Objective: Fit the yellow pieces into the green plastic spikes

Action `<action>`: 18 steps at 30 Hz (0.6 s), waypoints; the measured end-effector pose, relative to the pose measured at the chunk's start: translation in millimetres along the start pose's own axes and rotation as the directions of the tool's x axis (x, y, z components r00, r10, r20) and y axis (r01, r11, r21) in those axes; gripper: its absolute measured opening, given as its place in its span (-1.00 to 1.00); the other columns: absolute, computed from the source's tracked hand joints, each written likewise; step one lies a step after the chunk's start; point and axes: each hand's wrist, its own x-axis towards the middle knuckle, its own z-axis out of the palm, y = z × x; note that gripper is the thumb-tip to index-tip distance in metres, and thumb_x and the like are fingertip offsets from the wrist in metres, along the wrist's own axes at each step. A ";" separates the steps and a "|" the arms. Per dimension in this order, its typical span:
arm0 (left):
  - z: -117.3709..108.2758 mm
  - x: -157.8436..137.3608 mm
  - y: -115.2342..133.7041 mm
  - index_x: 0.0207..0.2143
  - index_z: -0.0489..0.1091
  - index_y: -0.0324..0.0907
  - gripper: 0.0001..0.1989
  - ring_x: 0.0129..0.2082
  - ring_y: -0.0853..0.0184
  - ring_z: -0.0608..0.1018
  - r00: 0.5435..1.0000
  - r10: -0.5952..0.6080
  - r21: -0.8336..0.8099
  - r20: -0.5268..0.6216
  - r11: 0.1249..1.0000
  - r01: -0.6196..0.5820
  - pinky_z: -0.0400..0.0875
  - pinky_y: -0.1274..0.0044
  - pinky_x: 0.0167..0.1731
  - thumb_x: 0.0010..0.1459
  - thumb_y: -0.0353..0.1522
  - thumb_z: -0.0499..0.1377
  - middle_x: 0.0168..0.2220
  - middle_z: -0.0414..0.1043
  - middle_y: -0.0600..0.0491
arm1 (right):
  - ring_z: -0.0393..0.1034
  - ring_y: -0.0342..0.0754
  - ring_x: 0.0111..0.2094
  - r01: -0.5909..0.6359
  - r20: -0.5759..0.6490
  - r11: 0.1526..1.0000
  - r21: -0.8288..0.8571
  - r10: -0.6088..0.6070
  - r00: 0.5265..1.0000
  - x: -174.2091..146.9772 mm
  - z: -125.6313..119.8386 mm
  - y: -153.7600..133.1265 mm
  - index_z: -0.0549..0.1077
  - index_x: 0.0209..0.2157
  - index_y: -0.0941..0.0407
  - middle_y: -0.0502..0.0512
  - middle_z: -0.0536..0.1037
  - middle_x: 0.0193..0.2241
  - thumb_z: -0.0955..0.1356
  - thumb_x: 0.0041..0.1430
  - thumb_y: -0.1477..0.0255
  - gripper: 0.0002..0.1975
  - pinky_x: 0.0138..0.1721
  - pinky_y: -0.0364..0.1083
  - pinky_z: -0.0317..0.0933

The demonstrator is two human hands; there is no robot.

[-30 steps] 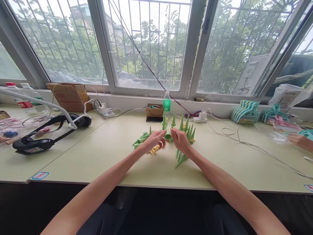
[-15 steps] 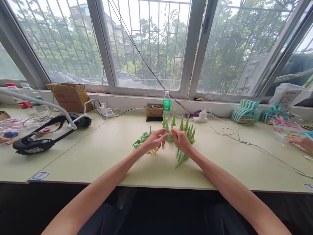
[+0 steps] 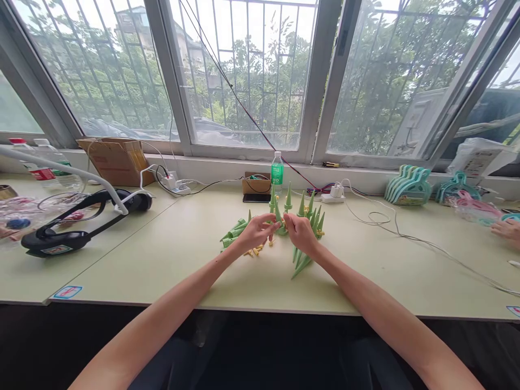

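Note:
My left hand and my right hand meet over the middle of the table, fingers closed around a green plastic watering spike. Its pointed tip faces up, and my fingers hide part of its body. Behind it, more green spikes stand upright, some with small yellow valves. By my right wrist, several loose green spikes lie pointing toward the front edge. Green tube-like pieces lie beyond my left wrist, and small yellow valves are scattered beside that hand.
A green-labelled bottle and a black phone stand at the back. A black headset lies left. White cables and turquoise hangers are right. Another person's hand is at the far right.
My hands stay nearly in place; the spike between them has tilted slightly. At the far right, the other person's hand has shifted further right.

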 end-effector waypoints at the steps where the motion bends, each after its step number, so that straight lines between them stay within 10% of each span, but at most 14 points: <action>1: 0.1 0.0 -0.2 -0.24 0.37 -0.26 -0.58 -0.71 0.49 0.34 1.000 -0.001 0.000 -0.003 1.000 0.001 0.23 0.66 -0.76 0.08 -0.07 0.23 -0.62 0.29 0.15 | 0.04 -0.18 -0.64 0.001 0.004 1.000 -0.008 -0.001 1.000 -0.1 0.4 0.7 0.15 -0.56 0.09 -0.07 0.22 -0.67 0.06 0.40 0.23 -0.56 -0.52 -0.16 -0.03; 18: -0.6 4.8 -17.8 -0.33 0.43 -0.23 -0.75 -0.53 0.52 0.40 0.953 0.296 0.296 -0.059 0.917 -0.266 0.37 0.64 -0.55 0.21 -0.21 0.14 -0.29 0.31 0.04 | 0.06 -0.19 -0.63 -0.055 0.062 0.998 -0.035 0.057 0.996 0.4 3.4 4.7 0.13 -0.60 0.10 -0.05 0.26 -0.69 0.06 0.40 0.26 -0.53 -0.49 -0.16 -0.03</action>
